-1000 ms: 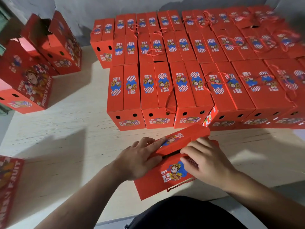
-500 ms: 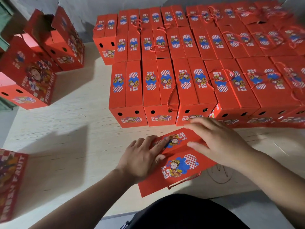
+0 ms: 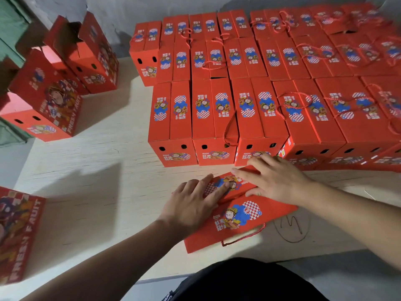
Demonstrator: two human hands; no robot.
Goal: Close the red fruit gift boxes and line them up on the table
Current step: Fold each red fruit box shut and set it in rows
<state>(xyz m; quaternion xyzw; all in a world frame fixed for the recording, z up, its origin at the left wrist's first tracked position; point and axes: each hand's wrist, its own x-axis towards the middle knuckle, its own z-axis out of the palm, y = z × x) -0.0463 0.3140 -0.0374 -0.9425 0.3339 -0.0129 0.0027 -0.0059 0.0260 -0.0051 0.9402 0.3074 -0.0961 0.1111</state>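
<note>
my left hand (image 3: 191, 205) and right hand (image 3: 275, 181) both flat with straight fingers, pressing the top flaps of a red fruit gift box (image 3: 238, 216) at the near counter (image 3: 97, 170) edge, just before rows of closed boxes (image 3: 260, 101)

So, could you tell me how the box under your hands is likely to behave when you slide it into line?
The box looks like thin card, so it probably feels light and may flex. Both the left hand and right hand press its lid flaps flat; they might spring up once released. Its cord handle hangs loose and could snag.
</note>
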